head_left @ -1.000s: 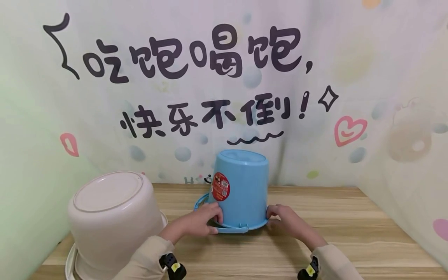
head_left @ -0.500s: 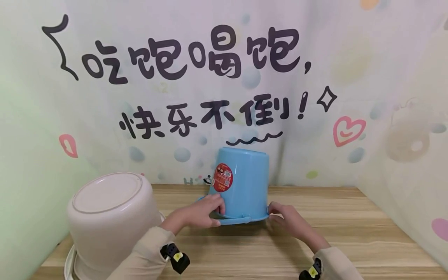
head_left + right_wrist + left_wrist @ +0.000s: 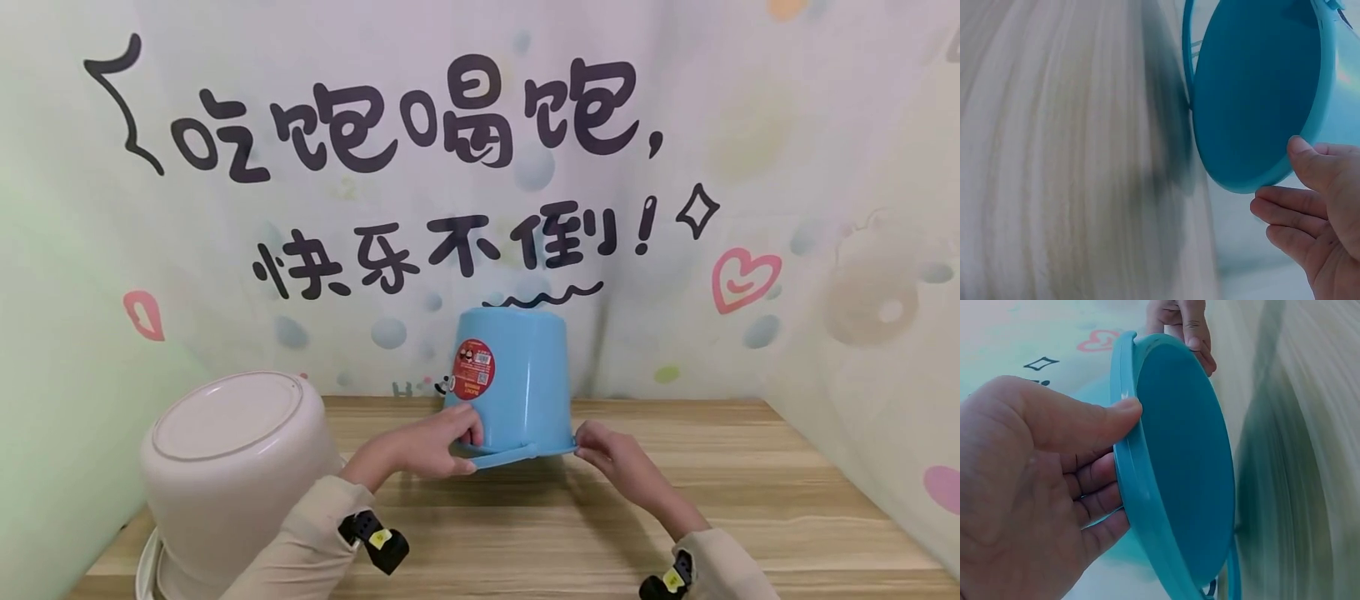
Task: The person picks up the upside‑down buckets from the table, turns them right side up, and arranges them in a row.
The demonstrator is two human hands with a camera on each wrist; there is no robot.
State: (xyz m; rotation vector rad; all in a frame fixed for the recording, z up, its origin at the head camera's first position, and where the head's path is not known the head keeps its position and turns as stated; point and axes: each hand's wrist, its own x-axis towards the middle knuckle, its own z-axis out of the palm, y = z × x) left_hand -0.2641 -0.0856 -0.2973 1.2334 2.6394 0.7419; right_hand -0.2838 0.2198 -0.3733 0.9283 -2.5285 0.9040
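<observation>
A blue bucket (image 3: 525,379) with a red sticker (image 3: 474,368) is upside down, its near rim lifted above the table so that its dark inside shows in both wrist views. My left hand (image 3: 431,442) grips the rim at the left, thumb on the blue handle (image 3: 1138,475) that lies along it, fingers behind. On the opposite side, my right hand (image 3: 611,458) pinches the rim between thumb and fingers. The bucket's shadow falls on the wood-grain table below.
A large pale pink bucket (image 3: 232,475) stands upside down at the left, close to my left forearm. The wooden table (image 3: 750,500) meets a printed cloth backdrop (image 3: 375,350) right behind the blue bucket.
Both hands have raised the near rim of the blue bucket, tipping it back and lifting it higher. The pale pink bucket has stayed in place.
</observation>
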